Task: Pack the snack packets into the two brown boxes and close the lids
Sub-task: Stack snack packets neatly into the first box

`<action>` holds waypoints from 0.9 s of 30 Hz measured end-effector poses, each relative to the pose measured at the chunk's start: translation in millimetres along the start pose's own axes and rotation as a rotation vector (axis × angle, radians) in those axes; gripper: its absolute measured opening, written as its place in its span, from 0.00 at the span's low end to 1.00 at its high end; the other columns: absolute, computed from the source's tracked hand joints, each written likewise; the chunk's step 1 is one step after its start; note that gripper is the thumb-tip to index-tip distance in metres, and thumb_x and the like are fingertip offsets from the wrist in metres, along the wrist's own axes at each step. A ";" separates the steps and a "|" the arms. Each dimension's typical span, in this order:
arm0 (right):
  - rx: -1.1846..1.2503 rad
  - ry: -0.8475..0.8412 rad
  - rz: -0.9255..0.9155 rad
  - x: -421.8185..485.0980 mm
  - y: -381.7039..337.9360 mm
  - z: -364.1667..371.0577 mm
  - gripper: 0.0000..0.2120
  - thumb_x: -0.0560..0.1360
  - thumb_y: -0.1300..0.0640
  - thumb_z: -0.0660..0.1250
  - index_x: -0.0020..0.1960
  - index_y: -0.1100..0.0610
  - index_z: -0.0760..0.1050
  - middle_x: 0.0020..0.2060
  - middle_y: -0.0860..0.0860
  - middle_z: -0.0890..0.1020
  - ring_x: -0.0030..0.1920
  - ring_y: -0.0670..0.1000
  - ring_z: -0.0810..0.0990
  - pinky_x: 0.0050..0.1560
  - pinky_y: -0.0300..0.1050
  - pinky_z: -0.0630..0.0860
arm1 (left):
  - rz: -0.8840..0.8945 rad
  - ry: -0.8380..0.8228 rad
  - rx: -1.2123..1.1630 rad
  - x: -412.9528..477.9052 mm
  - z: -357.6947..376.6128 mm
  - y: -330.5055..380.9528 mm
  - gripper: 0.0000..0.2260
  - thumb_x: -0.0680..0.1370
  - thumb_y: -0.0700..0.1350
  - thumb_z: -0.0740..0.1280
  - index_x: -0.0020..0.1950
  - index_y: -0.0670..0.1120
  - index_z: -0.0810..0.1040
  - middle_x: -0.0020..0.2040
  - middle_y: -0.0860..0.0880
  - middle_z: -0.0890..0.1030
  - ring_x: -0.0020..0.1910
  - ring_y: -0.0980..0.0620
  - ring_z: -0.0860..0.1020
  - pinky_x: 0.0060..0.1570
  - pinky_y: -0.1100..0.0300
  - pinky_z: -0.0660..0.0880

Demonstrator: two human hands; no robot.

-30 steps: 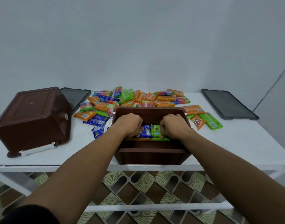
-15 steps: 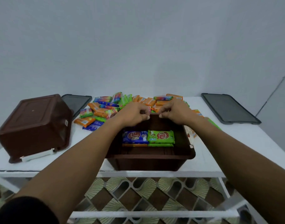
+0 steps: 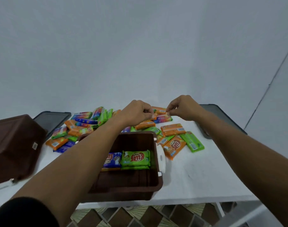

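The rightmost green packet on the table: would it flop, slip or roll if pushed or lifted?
The green packet keeps a flat, straight-edged shape, so it probably stays fairly stiff. Its glossy wrapper may be slippery. Lying flat on the table, it would likely slide, not roll.

- Your left hand (image 3: 136,112) and right hand (image 3: 182,107) hover close together over the pile of snack packets (image 3: 84,122) at the back of the bench (image 3: 197,177), with curled fingers (image 3: 149,112). Whether they pinch a packet is unclear.
- The open brown box (image 3: 156,182) near you holds a blue packet (image 3: 113,159) and a green packet (image 3: 136,158) side by side.
- The other brown box (image 3: 14,145) lies overturned at your left.
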State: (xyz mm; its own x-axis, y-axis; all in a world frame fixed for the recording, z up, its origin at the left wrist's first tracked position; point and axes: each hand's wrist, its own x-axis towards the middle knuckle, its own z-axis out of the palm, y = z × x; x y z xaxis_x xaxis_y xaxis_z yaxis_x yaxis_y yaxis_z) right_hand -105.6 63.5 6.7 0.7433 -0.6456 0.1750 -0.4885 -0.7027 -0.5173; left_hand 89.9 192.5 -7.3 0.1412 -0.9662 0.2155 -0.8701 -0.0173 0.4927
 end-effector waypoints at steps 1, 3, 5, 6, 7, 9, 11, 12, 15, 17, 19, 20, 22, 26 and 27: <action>0.000 -0.009 0.009 1.7 7.7 -4.0 0.04 0.72 0.59 0.77 0.46 0.52 0.87 0.36 0.43 0.82 0.38 0.42 0.78 0.35 0.34 0.69 | 0.004 -0.007 0.001 7.7 4.7 5.2 0.04 0.78 0.46 0.73 0.47 0.47 0.87 0.36 0.57 0.81 0.34 0.60 0.75 0.36 0.62 0.70; -0.005 -0.027 0.030 4.7 21.7 -9.4 0.04 0.72 0.58 0.77 0.45 0.51 0.86 0.36 0.43 0.82 0.37 0.41 0.79 0.36 0.37 0.71 | 0.006 -0.021 0.001 23.1 14.3 14.2 0.03 0.77 0.45 0.73 0.46 0.46 0.86 0.36 0.57 0.80 0.34 0.59 0.76 0.36 0.63 0.71; -0.034 -0.046 0.054 7.5 35.8 -12.4 0.03 0.71 0.58 0.77 0.44 0.52 0.86 0.36 0.43 0.83 0.37 0.42 0.79 0.35 0.38 0.73 | -0.002 -0.035 0.002 37.6 24.4 21.9 0.03 0.77 0.42 0.72 0.46 0.46 0.86 0.35 0.57 0.80 0.34 0.59 0.76 0.36 0.64 0.70; -0.056 -0.066 0.072 9.0 42.2 -13.9 0.03 0.71 0.58 0.78 0.44 0.53 0.86 0.36 0.44 0.84 0.38 0.44 0.81 0.35 0.38 0.74 | -0.006 -0.043 0.005 44.3 29.8 25.3 0.03 0.77 0.40 0.72 0.46 0.45 0.86 0.35 0.57 0.79 0.34 0.59 0.76 0.35 0.65 0.69; -0.089 -0.101 0.094 10.2 48.9 -15.0 0.03 0.70 0.58 0.78 0.44 0.54 0.86 0.38 0.45 0.85 0.40 0.46 0.82 0.37 0.39 0.76 | -0.007 -0.054 0.011 50.6 35.4 28.5 0.04 0.77 0.39 0.71 0.46 0.45 0.85 0.35 0.58 0.79 0.34 0.59 0.76 0.35 0.66 0.69; -0.225 -0.234 0.134 11.6 59.5 -15.8 0.06 0.71 0.57 0.78 0.46 0.57 0.86 0.43 0.49 0.86 0.46 0.51 0.83 0.44 0.43 0.79 | -0.009 -0.084 0.031 61.7 46.9 33.7 0.04 0.76 0.38 0.71 0.48 0.45 0.86 0.37 0.59 0.79 0.36 0.60 0.76 0.37 0.66 0.71; -0.398 -0.390 0.177 10.6 68.1 -11.1 0.13 0.72 0.52 0.77 0.51 0.60 0.85 0.47 0.53 0.85 0.49 0.54 0.83 0.48 0.45 0.78 | -0.016 -0.139 0.061 71.6 59.5 36.0 0.04 0.76 0.39 0.72 0.48 0.44 0.86 0.38 0.59 0.79 0.37 0.60 0.76 0.37 0.67 0.70; -0.464 -0.451 0.206 9.4 72.7 -6.3 0.17 0.72 0.49 0.77 0.53 0.61 0.84 0.46 0.54 0.85 0.47 0.55 0.84 0.46 0.45 0.79 | -0.020 -0.170 0.084 76.1 66.2 36.2 0.03 0.76 0.39 0.73 0.47 0.44 0.86 0.38 0.60 0.79 0.38 0.60 0.76 0.37 0.68 0.69; -0.476 -0.533 0.308 5.9 87.8 11.5 0.22 0.69 0.47 0.79 0.54 0.62 0.83 0.36 0.54 0.82 0.32 0.51 0.81 0.37 0.43 0.80 | -0.039 -0.262 0.154 87.1 86.0 37.7 0.01 0.75 0.40 0.74 0.43 0.44 0.86 0.40 0.55 0.82 0.41 0.55 0.80 0.42 0.59 0.78; -0.416 -0.542 0.363 1.6 94.6 20.0 0.23 0.69 0.50 0.80 0.55 0.63 0.80 0.35 0.53 0.78 0.34 0.51 0.81 0.38 0.43 0.81 | -0.067 -0.324 0.203 92.9 97.5 39.4 0.02 0.74 0.41 0.75 0.42 0.44 0.85 0.42 0.49 0.84 0.42 0.49 0.81 0.44 0.52 0.79; -0.388 -0.554 0.379 -3.1 99.0 26.3 0.24 0.69 0.50 0.80 0.57 0.62 0.78 0.37 0.52 0.77 0.41 0.53 0.81 0.39 0.42 0.80 | -0.082 -0.368 0.255 97.3 106.9 41.3 0.04 0.74 0.43 0.75 0.41 0.46 0.83 0.42 0.49 0.84 0.43 0.49 0.81 0.44 0.52 0.79; -0.385 -0.558 0.380 -4.8 100.4 28.7 0.24 0.69 0.50 0.80 0.58 0.62 0.78 0.39 0.52 0.77 0.43 0.53 0.81 0.40 0.42 0.79 | -0.082 -0.386 0.277 99.5 111.3 41.4 0.04 0.75 0.43 0.75 0.40 0.48 0.83 0.42 0.50 0.83 0.44 0.49 0.81 0.44 0.53 0.78; -0.370 -0.563 0.384 -6.3 103.8 32.1 0.25 0.69 0.49 0.80 0.59 0.61 0.77 0.44 0.53 0.78 0.45 0.53 0.80 0.43 0.43 0.78 | -0.087 -0.411 0.322 103.0 119.6 40.1 0.05 0.75 0.45 0.75 0.41 0.50 0.82 0.41 0.52 0.81 0.44 0.50 0.80 0.40 0.56 0.76; -0.317 -0.563 0.384 -5.7 111.6 33.1 0.22 0.68 0.48 0.80 0.54 0.58 0.74 0.40 0.52 0.78 0.44 0.52 0.80 0.38 0.42 0.76 | -0.129 -0.437 0.331 109.8 131.5 35.4 0.05 0.74 0.48 0.76 0.44 0.51 0.82 0.43 0.52 0.81 0.45 0.51 0.79 0.35 0.61 0.68; -0.309 -0.561 0.380 -5.7 114.0 33.2 0.22 0.68 0.48 0.80 0.52 0.58 0.74 0.41 0.52 0.78 0.44 0.52 0.80 0.35 0.41 0.75 | -0.139 -0.449 0.332 111.3 133.3 35.3 0.06 0.74 0.50 0.77 0.45 0.51 0.82 0.44 0.51 0.82 0.46 0.50 0.79 0.37 0.60 0.69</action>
State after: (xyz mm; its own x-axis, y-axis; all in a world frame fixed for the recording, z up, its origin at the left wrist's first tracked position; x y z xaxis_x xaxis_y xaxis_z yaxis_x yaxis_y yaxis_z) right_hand -150.4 -3.0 -81.1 0.5786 -0.6693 -0.4662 -0.8033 -0.5666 -0.1834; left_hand 12.0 50.1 -78.2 0.1138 -0.9623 -0.2471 -0.9694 -0.1619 0.1843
